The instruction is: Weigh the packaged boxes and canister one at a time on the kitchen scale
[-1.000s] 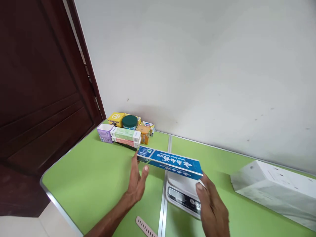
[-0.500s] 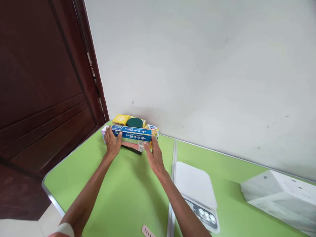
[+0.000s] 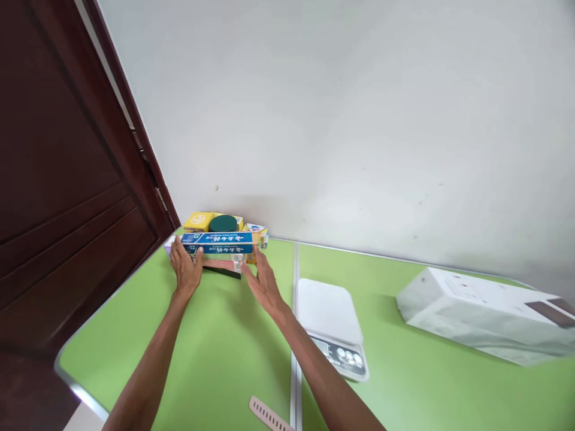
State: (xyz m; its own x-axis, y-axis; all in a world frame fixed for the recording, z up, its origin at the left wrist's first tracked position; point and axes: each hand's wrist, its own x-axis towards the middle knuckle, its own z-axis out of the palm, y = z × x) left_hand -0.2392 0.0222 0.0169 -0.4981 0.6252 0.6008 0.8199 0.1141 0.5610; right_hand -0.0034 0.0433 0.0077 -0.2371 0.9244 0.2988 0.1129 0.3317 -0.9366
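Observation:
A long blue toothpaste box [image 3: 220, 242] lies on top of a small stack near the wall. Around its left end are the fingers of my left hand [image 3: 185, 267], with the thumb against the front face. My right hand [image 3: 264, 281] is at the right end, its fingers along that end and its thumb low at the front. Under the blue box, a pink box [image 3: 220, 264] and a dark flat item [image 3: 223, 272] show in part. Behind stand a yellow box [image 3: 198, 221], a round dark-green lid [image 3: 223, 223] and a white-and-yellow box [image 3: 256, 228].
A white kitchen scale [image 3: 329, 311] lies right of the metal seam on the green table [image 3: 215, 359]. Farther right is a long white marbled box [image 3: 480, 308]. A pink strap [image 3: 269, 413] lies at the front. Wall and dark red door [image 3: 67, 179] border the table.
The view has turned to the right, so everything appears farther left and more of the marbled box shows. Both hands stay at the ends of the toothpaste box.

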